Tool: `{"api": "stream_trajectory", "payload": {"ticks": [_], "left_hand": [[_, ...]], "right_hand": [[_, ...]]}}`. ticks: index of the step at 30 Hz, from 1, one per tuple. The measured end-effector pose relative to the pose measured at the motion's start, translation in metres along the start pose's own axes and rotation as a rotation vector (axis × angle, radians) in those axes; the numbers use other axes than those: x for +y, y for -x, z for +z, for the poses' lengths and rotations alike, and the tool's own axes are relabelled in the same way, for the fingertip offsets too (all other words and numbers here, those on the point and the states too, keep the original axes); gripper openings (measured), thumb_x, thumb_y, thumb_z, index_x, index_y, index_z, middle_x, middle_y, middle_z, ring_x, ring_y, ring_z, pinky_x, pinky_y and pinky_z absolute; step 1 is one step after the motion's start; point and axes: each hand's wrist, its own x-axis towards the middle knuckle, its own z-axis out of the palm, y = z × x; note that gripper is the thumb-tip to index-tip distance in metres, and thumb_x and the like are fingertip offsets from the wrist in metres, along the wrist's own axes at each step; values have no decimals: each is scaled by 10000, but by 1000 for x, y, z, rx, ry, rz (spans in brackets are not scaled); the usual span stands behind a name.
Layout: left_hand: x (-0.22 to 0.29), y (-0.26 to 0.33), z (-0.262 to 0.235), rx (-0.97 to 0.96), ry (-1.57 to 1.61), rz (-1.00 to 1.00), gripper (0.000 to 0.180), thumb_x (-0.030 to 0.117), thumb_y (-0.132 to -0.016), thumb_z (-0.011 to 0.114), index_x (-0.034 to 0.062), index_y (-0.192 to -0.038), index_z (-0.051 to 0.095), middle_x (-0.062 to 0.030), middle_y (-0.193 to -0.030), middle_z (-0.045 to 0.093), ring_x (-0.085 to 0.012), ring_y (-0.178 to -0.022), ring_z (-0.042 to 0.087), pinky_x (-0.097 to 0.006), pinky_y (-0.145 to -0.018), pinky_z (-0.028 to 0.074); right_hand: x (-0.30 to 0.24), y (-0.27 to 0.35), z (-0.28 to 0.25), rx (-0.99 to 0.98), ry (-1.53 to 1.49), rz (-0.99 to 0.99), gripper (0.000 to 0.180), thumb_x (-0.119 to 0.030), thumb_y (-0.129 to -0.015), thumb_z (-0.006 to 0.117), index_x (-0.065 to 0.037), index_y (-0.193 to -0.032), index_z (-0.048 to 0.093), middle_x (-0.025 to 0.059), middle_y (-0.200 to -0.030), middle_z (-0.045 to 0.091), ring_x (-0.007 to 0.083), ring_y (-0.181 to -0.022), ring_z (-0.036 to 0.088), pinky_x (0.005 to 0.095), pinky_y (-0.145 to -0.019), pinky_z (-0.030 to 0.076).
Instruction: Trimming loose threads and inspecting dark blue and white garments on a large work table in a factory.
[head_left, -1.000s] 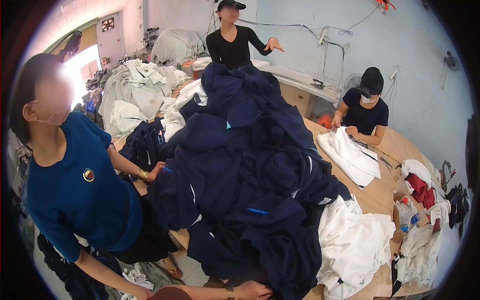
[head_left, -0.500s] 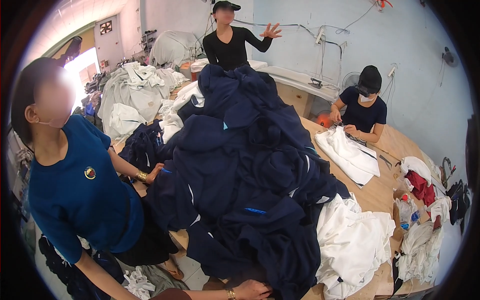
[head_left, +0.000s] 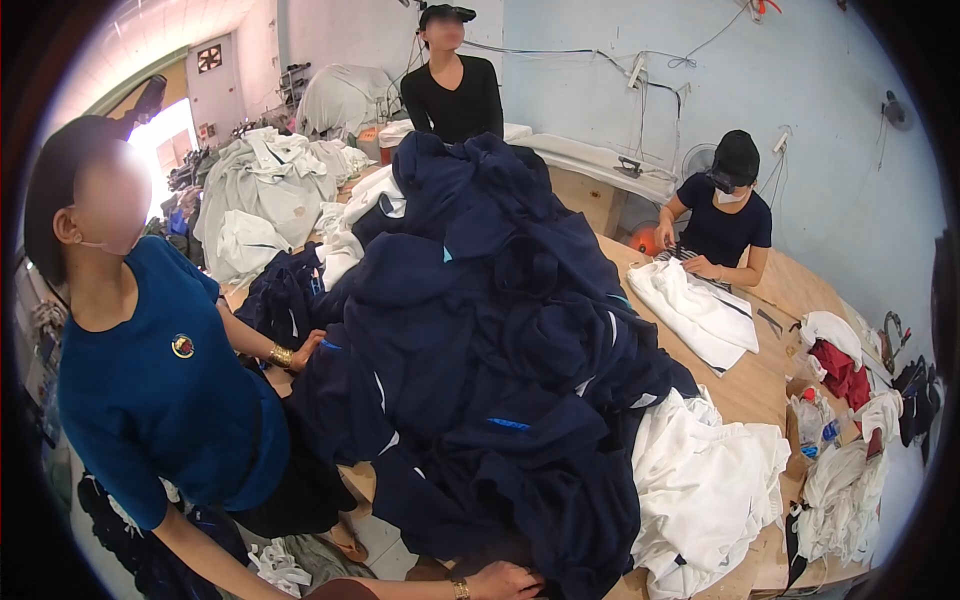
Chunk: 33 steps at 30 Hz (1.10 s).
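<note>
Navy garment heap (head_left: 480,340) on wooden desk (head_left: 760,385).
One hand (head_left: 505,580), at 6 o'clock, rests on the dark, crumpled heap; grip state cannot be told.

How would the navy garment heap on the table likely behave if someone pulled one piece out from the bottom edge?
The navy heap would probably sag and slide, since its pieces lie draped and folded over each other. It looks heavy as a whole, stacked high above the table. Pieces near the hand at the lower edge already overhang, so they may slip off.
</note>
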Motion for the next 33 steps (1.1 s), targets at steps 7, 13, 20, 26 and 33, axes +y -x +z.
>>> {"api": "stream_trajectory", "payload": {"ticks": [7,13,20,26,33], "left_hand": [[-8,3,5,-45,-30,11,231,242,-818,604,110,-1007,615,-70,-719,624,-243,-615,628,-299,-538,517],[-10,5,9,-8,1,-6,246,235,-811,607,109,-1021,606,-66,-739,627,-243,-609,626,-296,-542,519],[-18,10,15,-66,-41,22,245,246,-827,587,113,-1033,607,-66,-767,640,-242,-621,629,-295,-547,519],[-14,8,11,-70,-38,-19,248,253,-816,608,110,-1019,611,-76,-734,635,-246,-614,630,-298,-546,521],[-10,2,6,3,-38,80,226,252,-815,611,107,-988,616,-78,-671,617,-244,-567,622,-307,-508,513]], "right_hand": [[-1,2,0,-8,-39,1,304,-230,-886,525,62,-937,594,253,-846,604,388,-792,564,429,-711,451],[-14,-1,-10,-51,-8,0,309,-240,-889,527,57,-941,595,256,-848,602,391,-788,562,430,-704,448],[-10,1,-6,104,111,-164,285,-238,-879,543,36,-902,615,235,-814,611,393,-765,561,428,-699,451],[-32,0,-22,50,51,-71,294,-257,-874,540,25,-887,621,226,-796,609,388,-755,563,442,-701,448],[-5,2,-9,-59,26,-5,296,-263,-878,522,13,-948,605,233,-840,610,389,-788,570,437,-705,445]]}}
